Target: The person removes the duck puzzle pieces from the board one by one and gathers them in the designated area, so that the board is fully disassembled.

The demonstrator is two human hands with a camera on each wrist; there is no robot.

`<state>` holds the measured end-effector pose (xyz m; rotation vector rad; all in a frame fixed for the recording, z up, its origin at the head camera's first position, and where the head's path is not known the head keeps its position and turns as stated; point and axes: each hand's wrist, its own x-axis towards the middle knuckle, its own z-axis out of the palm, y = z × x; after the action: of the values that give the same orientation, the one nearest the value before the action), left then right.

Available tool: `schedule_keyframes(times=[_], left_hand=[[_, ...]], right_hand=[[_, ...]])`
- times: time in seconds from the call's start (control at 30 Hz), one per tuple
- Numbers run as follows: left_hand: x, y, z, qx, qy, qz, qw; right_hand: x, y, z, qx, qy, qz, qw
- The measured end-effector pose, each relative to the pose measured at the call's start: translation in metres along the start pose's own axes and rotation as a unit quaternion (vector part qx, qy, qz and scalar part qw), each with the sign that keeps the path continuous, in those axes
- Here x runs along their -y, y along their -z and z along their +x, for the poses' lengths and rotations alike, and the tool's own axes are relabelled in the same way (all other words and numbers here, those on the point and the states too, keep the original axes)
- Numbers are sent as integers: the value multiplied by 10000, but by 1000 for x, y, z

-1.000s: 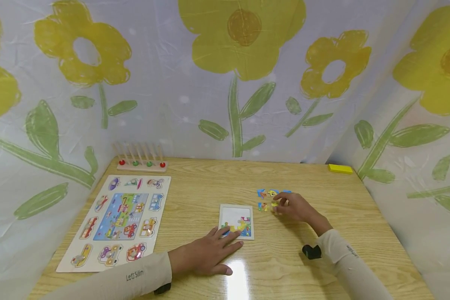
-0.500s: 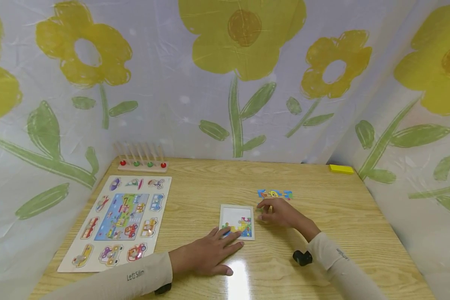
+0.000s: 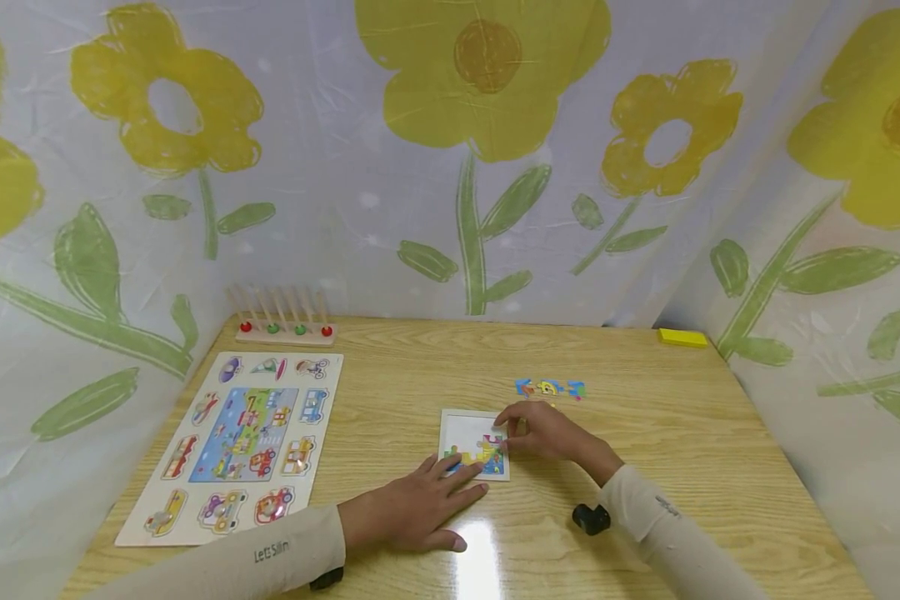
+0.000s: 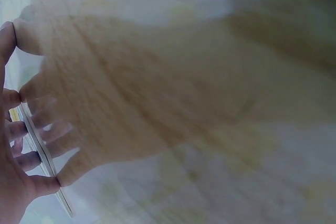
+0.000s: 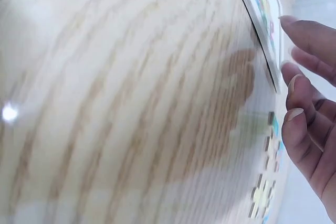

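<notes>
A small picture-puzzle tray (image 3: 448,421) with a pale frame lies mid-table. Its lower part is filled with colourful pieces; bare white shows above them. My left hand (image 3: 412,504) lies spread, fingertips on the tray's lower left. At the tray's right edge is my right hand (image 3: 551,432), its fingers bent and tips over the rim, pinching a puzzle piece that the fingers almost wholly hide. In the right wrist view, thumb and fingers (image 5: 310,38) reach to the tray (image 5: 261,24). Beyond that hand lies a row of loose puzzle pieces (image 3: 549,387). The left wrist view is mostly blurred.
A large vehicle puzzle board (image 3: 157,442) lies on the left side. Behind it stands a wooden peg rack (image 3: 285,335) with red and green beads. A yellow block (image 3: 682,337) sits at the back right corner. Flowered cloth (image 3: 330,208) walls the table.
My right hand has moved left from the loose pieces to the tray's right edge, its fingers still bent. The left hand has stayed on the tray.
</notes>
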<state>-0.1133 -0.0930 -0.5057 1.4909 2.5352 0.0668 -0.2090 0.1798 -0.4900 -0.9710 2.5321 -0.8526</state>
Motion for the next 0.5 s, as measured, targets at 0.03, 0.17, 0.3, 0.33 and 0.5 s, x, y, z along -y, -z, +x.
schedule_keyframes(times=[0.03,0.17,0.3,0.33,0.5], left_hand=[[0,0,0,-7,-8,2,10000],[0,0,0,23,-2,33,10000],[1,0,0,25,22,35,10000],[1,-1,0,11,22,39,10000],[1,-1,1,-51,1,91,9999]], right_hand=[[0,-1,0,23,10,-20,10000],[3,-3,1,103,15,39,9999],[5,-6,2,230,-26,55,9997],[6,-6,2,260,-50,7,9996],[7,-6,4,383,-57,-371,9986]])
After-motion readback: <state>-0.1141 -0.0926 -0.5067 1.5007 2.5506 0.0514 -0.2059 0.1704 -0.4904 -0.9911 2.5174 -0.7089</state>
